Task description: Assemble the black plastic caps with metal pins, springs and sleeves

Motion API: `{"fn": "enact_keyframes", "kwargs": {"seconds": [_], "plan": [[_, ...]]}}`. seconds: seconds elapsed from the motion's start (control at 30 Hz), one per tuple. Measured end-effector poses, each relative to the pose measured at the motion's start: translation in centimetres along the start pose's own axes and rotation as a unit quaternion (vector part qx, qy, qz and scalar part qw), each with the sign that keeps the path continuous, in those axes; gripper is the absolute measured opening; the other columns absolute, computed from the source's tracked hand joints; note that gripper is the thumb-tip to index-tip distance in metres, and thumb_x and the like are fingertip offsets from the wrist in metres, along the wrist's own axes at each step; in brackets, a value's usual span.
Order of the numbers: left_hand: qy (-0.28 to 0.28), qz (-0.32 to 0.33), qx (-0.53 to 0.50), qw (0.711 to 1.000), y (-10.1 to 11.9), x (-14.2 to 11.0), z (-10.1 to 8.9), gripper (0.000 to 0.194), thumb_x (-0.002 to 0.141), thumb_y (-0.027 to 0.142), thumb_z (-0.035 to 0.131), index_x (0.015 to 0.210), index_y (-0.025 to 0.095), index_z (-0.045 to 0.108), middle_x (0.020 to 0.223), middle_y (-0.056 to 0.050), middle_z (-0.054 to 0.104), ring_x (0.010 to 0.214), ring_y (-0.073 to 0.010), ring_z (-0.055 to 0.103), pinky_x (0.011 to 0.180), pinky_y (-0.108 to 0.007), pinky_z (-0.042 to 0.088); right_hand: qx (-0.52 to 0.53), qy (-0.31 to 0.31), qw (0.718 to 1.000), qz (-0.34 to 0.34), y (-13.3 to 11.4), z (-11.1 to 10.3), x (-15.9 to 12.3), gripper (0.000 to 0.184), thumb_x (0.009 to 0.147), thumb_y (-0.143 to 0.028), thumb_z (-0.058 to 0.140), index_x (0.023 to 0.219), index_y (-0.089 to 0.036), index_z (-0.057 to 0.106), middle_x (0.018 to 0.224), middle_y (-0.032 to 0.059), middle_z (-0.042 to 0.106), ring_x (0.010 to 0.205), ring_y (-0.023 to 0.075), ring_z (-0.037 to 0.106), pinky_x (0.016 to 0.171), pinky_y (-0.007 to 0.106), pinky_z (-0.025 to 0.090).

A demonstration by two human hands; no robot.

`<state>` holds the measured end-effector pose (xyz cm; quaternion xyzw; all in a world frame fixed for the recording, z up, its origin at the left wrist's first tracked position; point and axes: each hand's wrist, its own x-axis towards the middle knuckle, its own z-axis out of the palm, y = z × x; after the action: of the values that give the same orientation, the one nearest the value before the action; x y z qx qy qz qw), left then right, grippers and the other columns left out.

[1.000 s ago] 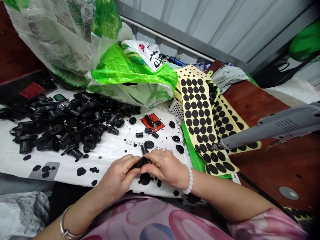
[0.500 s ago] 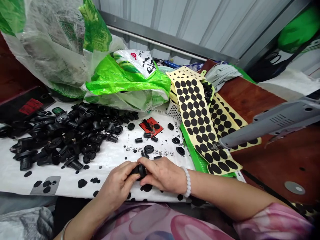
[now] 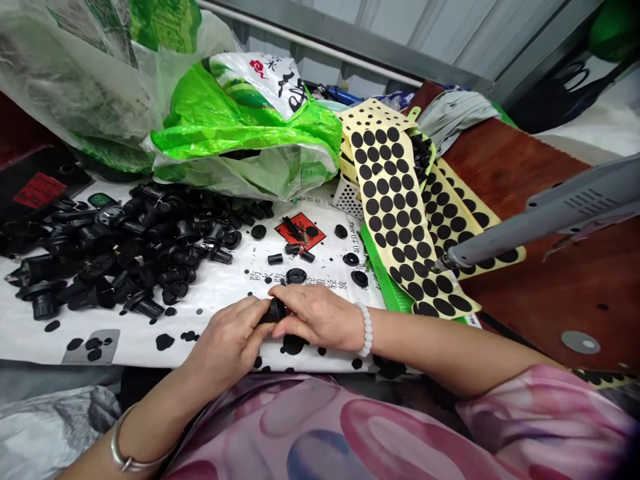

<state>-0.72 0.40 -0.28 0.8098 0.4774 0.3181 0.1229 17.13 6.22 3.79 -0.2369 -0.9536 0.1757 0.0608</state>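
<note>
My left hand [image 3: 227, 343] and my right hand [image 3: 315, 317] meet near the front edge of the white sheet [image 3: 220, 287], both pinched on one small black plastic part [image 3: 276, 311] held between their fingertips. Most of the part is hidden by my fingers. A white bead bracelet sits on my right wrist, a metal bangle on my left. Just beyond my hands lie loose black rings and small cylinders [image 3: 296, 275]. A big heap of black plastic parts [image 3: 120, 250] lies to the left.
Yellow sheets of round black pads [image 3: 400, 213] lie to the right over a green tray. A grey power tool [image 3: 545, 217] hangs over the brown table [image 3: 550, 293]. Green and clear plastic bags [image 3: 240, 133] stand behind the parts.
Both hands stayed together on the black part, turning it slightly. The camera tilted, so the whole scene shifted up in view.
</note>
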Motion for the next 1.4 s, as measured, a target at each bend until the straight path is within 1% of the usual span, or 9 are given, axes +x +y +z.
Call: {"fn": "enact_keyframes", "kwargs": {"seconds": [0.17, 0.3, 0.4, 0.47, 0.6, 0.83, 1.0, 1.17, 1.4], "plan": [[0.094, 0.035, 0.087, 0.991, -0.5, -0.2, 1.0, 0.021, 0.088, 0.017, 0.043, 0.103, 0.015, 0.057, 0.081, -0.007, 0.064, 0.072, -0.0176, 0.060, 0.066, -0.029, 0.050, 0.088, 0.005, 0.983, 0.161, -0.9, 0.1, 0.9, 0.038, 0.091, -0.048, 0.046, 0.079, -0.014, 0.056, 0.062, 0.0003, 0.057, 0.054, 0.0110, 0.049, 0.052, 0.021, 0.034], [0.098, -0.011, -0.027, 0.995, -0.6, 0.5, 1.4, 0.017, 0.088, 0.020, 0.046, 0.098, 0.016, 0.059, 0.082, -0.006, 0.063, 0.075, -0.0157, 0.060, 0.069, -0.028, 0.050, 0.105, -0.011, 0.971, 0.215, -0.8, -1.3, 1.4, 0.050, 0.089, -0.057, 0.041, 0.068, -0.014, 0.057, 0.057, 0.0005, 0.056, 0.050, 0.0097, 0.048, 0.050, 0.021, 0.031], [0.072, -0.065, -0.113, 0.989, -0.6, 1.0, 0.8, 0.014, 0.087, 0.024, 0.048, 0.088, 0.017, 0.061, 0.076, -0.003, 0.061, 0.070, -0.0133, 0.058, 0.064, -0.024, 0.049, 0.054, 0.027, 0.984, 0.169, -0.4, -2.7, 0.9, 0.052, 0.088, -0.059, 0.041, 0.100, -0.012, 0.059, 0.077, 0.0056, 0.063, 0.064, 0.0147, 0.056, 0.057, 0.024, 0.038], [0.048, -0.096, -0.161, 0.981, -0.5, 1.1, 0.3, 0.015, 0.086, 0.026, 0.049, 0.085, 0.016, 0.060, 0.071, -0.001, 0.059, 0.066, -0.0126, 0.056, 0.060, -0.023, 0.047, 0.009, 0.052, 0.996, 0.074, -0.1, -3.3, 0.3, 0.060, 0.088, -0.058, 0.044, 0.127, -0.012, 0.043, 0.103, 0.0118, 0.061, 0.083, 0.0193, 0.059, 0.064, 0.027, 0.044], [-0.005, -0.109, -0.218, 0.970, 0.0, 0.9, -0.3, 0.016, 0.086, 0.027, 0.049, 0.083, 0.016, 0.060, 0.067, 0.001, 0.057, 0.061, -0.0117, 0.054, 0.057, -0.022, 0.045, -0.079, 0.019, 0.992, -0.094, 0.5, -3.1, -0.3, 0.047, 0.096, -0.041, 0.036, 0.131, -0.010, 0.037, 0.111, 0.0144, 0.057, 0.092, 0.0200, 0.057, 0.065, 0.028, 0.048], [0.106, -0.037, -0.046, 0.993, -0.2, 0.4, 1.0, 0.016, 0.086, 0.016, 0.045, 0.096, 0.014, 0.058, 0.081, -0.006, 0.062, 0.074, -0.0162, 0.058, 0.067, -0.026, 0.047, 0.036, 0.150, 0.987, 0.035, -0.6, -0.3, 0.6, 0.038, 0.092, -0.040, 0.048, 0.115, -0.009, 0.048, 0.084, 0.0082, 0.062, 0.070, 0.0162, 0.057, 0.063, 0.026, 0.047], [0.096, -0.035, -0.049, 0.994, -0.8, 0.4, 1.0, 0.020, 0.087, 0.015, 0.044, 0.101, 0.013, 0.057, 0.083, -0.007, 0.062, 0.077, -0.0158, 0.059, 0.070, -0.025, 0.047, 0.115, 0.116, 0.980, 0.116, -1.3, -0.6, 0.9, 0.036, 0.086, -0.038, 0.060, 0.108, -0.011, 0.051, 0.068, -0.0003, 0.059, 0.058, 0.0122, 0.054, 0.054, 0.021, 0.040], [0.066, -0.073, -0.146, 0.984, -1.0, 0.4, 0.2, 0.016, 0.087, 0.019, 0.047, 0.097, 0.017, 0.059, 0.078, -0.001, 0.060, 0.071, -0.0127, 0.057, 0.064, -0.022, 0.046, 0.023, 0.060, 0.996, 0.056, -1.0, -3.0, 0.4, 0.077, 0.077, -0.052, 0.064, 0.133, -0.010, 0.033, 0.099, 0.0117, 0.061, 0.079, 0.0198, 0.059, 0.064, 0.028, 0.045], [0.049, -0.014, -0.125, 0.991, -0.7, -0.2, 0.0, 0.012, 0.086, 0.019, 0.049, 0.091, 0.015, 0.059, 0.075, -0.002, 0.060, 0.068, -0.0125, 0.056, 0.062, -0.021, 0.044, -0.103, 0.005, 0.994, -0.035, -0.6, -2.3, 0.3, 0.045, 0.091, -0.040, 0.049, 0.118, -0.005, 0.046, 0.087, 0.0095, 0.062, 0.076, 0.0191, 0.059, 0.059, 0.028, 0.044]]}}
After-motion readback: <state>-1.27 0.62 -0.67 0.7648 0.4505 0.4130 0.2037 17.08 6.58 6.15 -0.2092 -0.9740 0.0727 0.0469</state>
